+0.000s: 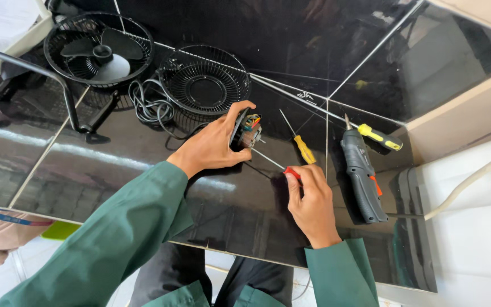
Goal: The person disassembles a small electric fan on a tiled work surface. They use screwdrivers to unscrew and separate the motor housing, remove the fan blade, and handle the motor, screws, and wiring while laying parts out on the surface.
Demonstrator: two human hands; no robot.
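Motor [246,130] left of screwdrivers [303,149]; fan [99,50] behind.

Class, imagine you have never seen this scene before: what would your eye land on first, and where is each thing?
At centre, the left hand grips a small fan motor with coloured wires, while the right hand points a red-handled screwdriver at it. At top left on the glossy black floor lie a fan with blades and a loose grille. To the right lie a grey power screwdriver and two yellow-handled screwdrivers.
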